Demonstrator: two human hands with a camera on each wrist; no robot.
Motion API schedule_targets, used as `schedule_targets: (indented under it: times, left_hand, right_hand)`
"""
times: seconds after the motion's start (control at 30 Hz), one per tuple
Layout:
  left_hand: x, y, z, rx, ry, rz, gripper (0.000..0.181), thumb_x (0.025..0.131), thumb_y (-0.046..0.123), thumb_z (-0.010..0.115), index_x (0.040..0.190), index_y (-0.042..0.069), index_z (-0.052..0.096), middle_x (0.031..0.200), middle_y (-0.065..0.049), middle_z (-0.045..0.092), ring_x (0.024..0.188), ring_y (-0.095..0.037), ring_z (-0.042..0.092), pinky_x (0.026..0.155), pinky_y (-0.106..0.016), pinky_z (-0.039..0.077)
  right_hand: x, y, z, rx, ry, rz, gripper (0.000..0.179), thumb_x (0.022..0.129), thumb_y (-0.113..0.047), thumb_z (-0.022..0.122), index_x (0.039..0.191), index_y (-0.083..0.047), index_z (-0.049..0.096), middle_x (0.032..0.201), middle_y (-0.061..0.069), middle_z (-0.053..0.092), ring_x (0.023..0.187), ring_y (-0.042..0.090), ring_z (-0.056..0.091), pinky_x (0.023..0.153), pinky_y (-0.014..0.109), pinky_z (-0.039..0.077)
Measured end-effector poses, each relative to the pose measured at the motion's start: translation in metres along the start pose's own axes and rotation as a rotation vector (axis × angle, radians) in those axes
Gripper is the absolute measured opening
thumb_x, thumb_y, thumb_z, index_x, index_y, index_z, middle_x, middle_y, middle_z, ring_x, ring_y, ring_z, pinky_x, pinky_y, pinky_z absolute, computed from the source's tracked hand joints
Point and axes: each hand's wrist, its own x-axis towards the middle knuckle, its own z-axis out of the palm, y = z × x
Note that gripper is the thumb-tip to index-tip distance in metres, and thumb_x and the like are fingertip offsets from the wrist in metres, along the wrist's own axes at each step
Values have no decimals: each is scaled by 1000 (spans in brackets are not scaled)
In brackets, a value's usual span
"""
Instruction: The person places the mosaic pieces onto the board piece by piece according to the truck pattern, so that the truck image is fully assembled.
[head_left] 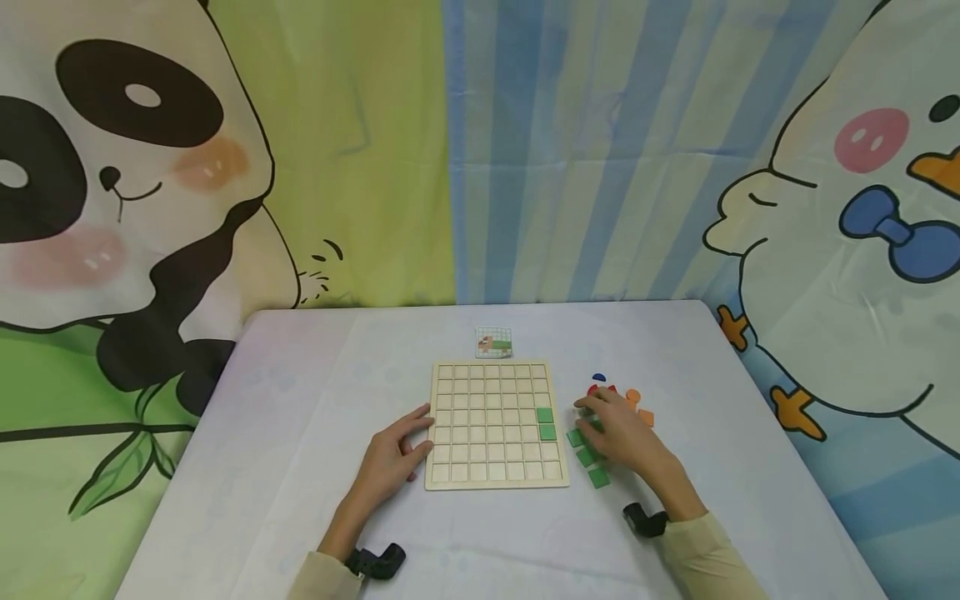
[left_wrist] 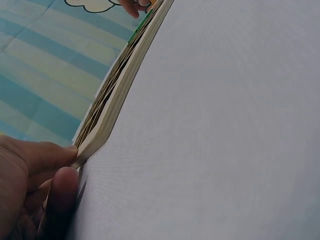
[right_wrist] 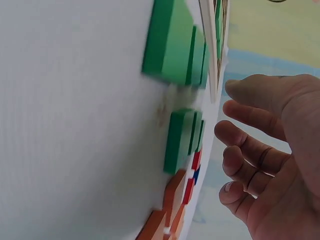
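Observation:
A pale wooden grid board [head_left: 478,454] lies flat on the table, with two green square tiles [head_left: 546,423] in cells near its right edge. My left hand [head_left: 386,462] touches the board's left edge with thumb and forefinger spread apart along it; these fingertips also show at the rim in the left wrist view. Over the loose pieces right of the board hovers my right hand [head_left: 626,433], fingers loosely bent. The right wrist view shows nothing between those fingers [right_wrist: 252,135]. Several green blocks [right_wrist: 177,45] lie below them, partly covered by the hand in the head view.
Behind the board lies a small picture card [head_left: 493,342] with a coloured grid. Orange pieces [head_left: 647,417], red pieces [head_left: 592,389] and a blue half-round piece [head_left: 598,377] lie around the right hand. A printed curtain [head_left: 525,150] hangs behind the white table [head_left: 300,400].

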Motion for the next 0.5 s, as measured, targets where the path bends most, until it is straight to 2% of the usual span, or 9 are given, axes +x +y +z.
schedule_targets:
  times: [0.2,0.3,0.5]
  left_hand:
    - [0,-1,1,-9,9,5,48,94,10,79,140,18,70,156,3,61,47,-11,53,43,-26,45]
    - [0,-1,1,-8,13,13,48,94,10,79,140,18,70,156,2,61,46,-10,53,43,-27,45]
    - [0,1,1,-2,11,17,47,94,11,79,140,17,70,156,2,61,47,-11,53,42,-27,46]
  right_hand:
    - [2,13,0,2,-11,30,28,95,-16,79,121,-7,75,107,4,67,94,16,59,80,35,57]
    - [3,18,-2,10,-14,42,30,95,-15,79,123,-6,75,110,6,67,92,16,61,76,32,56]
    - [4,26,-3,10,2,56,29,96,-14,78,123,-5,75,111,8,68,96,23,64,79,37,57]
